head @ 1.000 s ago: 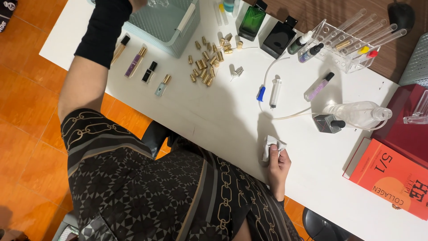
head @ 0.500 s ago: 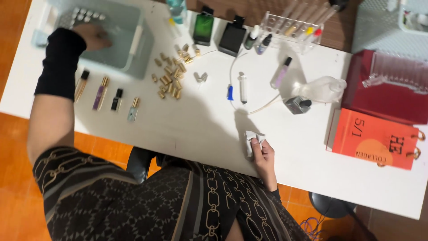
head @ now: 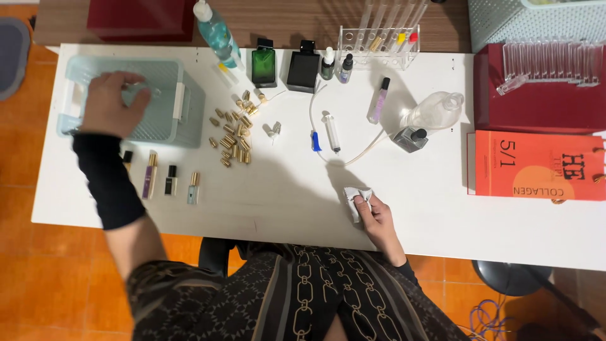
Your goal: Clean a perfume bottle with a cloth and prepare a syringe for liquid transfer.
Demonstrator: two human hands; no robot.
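White table (head: 442,215) on orange tile floor (head: 38,265); right hand (head: 377,215) grips tissue (head: 355,194).

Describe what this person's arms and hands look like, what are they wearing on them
Both hands are bare, with no gloves, and no rings or watch that I can make out. The left hand comes out of a snug plain black sleeve that covers the forearm from wrist to near the elbow. The right hand shows a dark cuff at the wrist, next to a black garment with a pale chain pattern.
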